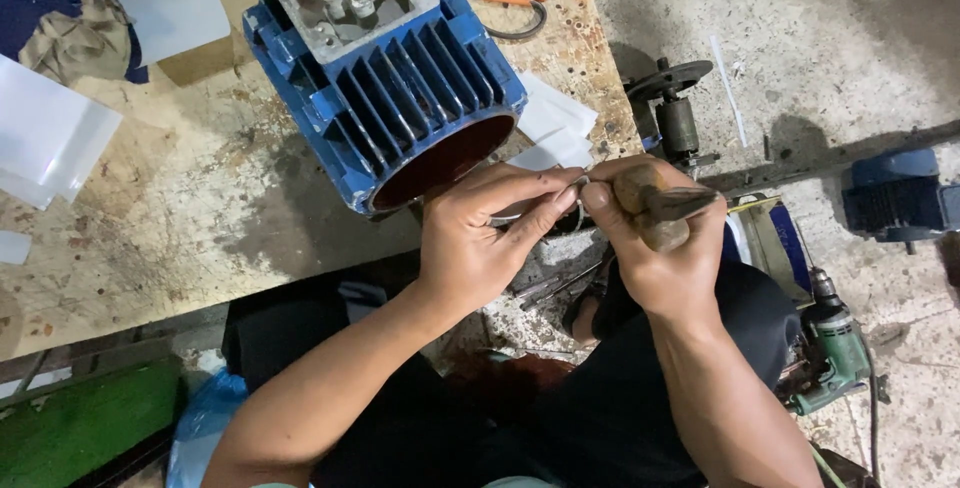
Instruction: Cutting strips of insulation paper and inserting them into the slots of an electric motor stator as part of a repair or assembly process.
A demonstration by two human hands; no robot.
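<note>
Bare forearms, no sleeves; dark trousers; hands (570, 233) ungloved.

Wooden tool handle (650, 210): brown, worn, rounded, gripped crosswise, pointing lower right, off the bench edge. Thin pale curved strip (520, 216): pinched just left of the handle, near the blue motor housing (400, 88) opening.

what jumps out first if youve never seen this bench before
The big blue finned motor housing lies on its side at the top middle of the worn wooden board, its open round end facing the person. Just below it, the left hand and right hand meet, the right gripping a wooden-handled tool. A green power drill lies on the floor at the right.
</note>
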